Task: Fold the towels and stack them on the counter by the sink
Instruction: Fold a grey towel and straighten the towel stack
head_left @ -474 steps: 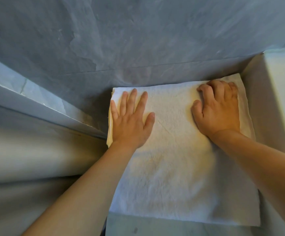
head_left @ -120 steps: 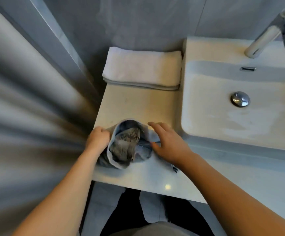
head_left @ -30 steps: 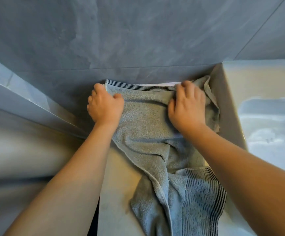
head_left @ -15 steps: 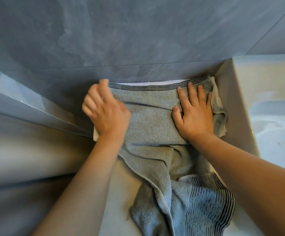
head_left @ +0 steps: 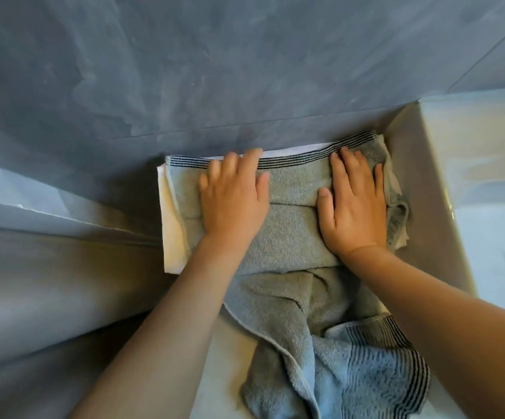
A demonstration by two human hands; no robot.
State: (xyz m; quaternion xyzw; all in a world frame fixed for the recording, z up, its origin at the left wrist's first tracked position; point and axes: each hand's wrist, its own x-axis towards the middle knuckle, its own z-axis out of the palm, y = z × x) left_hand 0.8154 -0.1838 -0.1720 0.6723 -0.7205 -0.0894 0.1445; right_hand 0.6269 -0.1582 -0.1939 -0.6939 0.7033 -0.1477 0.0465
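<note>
Head view, left hand [head_left: 233,204] and right hand [head_left: 354,207] flat on grey towel [head_left: 293,237], atop white towel [head_left: 172,225]

A grey terry towel [head_left: 293,237] with thin black stripes along its ends lies partly spread over a folded white towel [head_left: 171,225] at the back of a pale counter [head_left: 227,358], against a grey wall. The white towel shows at the left edge and along the back. The grey towel's near end lies rumpled and bunched, its striped border turned up near the counter's front.
</note>
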